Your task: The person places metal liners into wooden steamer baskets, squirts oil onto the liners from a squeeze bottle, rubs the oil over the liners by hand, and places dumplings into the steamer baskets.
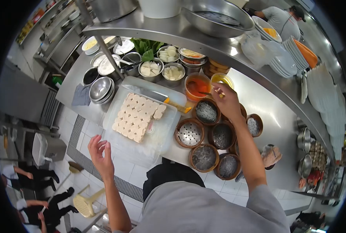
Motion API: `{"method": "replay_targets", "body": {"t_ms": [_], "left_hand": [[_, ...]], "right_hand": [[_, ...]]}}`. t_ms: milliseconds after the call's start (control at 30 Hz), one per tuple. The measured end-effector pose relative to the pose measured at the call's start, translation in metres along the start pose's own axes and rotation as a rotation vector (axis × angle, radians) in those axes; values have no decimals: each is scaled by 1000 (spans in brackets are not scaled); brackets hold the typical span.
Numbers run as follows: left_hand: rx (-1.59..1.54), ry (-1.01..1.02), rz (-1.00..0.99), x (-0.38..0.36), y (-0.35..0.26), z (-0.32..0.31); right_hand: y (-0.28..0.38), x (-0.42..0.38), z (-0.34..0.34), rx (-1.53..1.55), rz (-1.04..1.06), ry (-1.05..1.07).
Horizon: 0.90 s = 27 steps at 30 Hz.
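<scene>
My right hand [225, 99] is above the steamer baskets, beside a tub of orange-red liquid [197, 86] and a tub of yellow liquid [222, 80]. Its fingers are bent together around the end of a dark, thin handle that reaches into the orange-red tub. My left hand [101, 154] hangs in the air left of the cutting board, fingers apart, holding nothing. Rows of pale round pieces [134, 116] lie on the translucent board [114, 145]. A knife with a yellow handle [177, 105] rests along the board's far side. Round steamer baskets with perforated metal liners [189, 133] stand right of the board.
Steel bowls of cut ingredients [150, 69] and green leaves [143, 48] stand behind the board. A steel shelf [219, 48] with bowls and plates [283, 64] overhangs the table. Stacked metal bowls [101, 90] sit left. Other people [283, 21] are farther away.
</scene>
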State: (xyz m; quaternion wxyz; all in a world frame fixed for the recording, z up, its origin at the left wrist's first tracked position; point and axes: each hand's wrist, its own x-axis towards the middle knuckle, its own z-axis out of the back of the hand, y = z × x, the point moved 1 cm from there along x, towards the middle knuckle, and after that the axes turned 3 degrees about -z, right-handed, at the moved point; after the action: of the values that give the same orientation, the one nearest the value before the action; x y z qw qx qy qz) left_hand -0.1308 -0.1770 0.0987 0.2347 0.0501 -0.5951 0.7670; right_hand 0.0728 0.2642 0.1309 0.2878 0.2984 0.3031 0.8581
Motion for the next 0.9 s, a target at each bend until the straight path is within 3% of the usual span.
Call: {"method": "replay_targets", "body": {"t_ms": [100, 167, 300, 567, 767, 900], "left_hand": [[40, -51, 40, -36, 1, 16], [65, -111, 70, -56, 11, 25], [61, -197, 118, -78, 17, 43], [12, -278, 178, -82, 26, 60], [-36, -268, 209, -24, 57, 70], [-51, -176, 167, 82, 100, 78]], "right_hand": [[9, 26, -30, -6, 155, 48], [33, 39, -43, 163, 143, 263], [100, 41, -67, 113, 299, 508], [169, 47, -135, 218, 448, 621], [185, 80, -178, 185, 429, 582], [178, 107, -205, 119, 300, 498]]}}
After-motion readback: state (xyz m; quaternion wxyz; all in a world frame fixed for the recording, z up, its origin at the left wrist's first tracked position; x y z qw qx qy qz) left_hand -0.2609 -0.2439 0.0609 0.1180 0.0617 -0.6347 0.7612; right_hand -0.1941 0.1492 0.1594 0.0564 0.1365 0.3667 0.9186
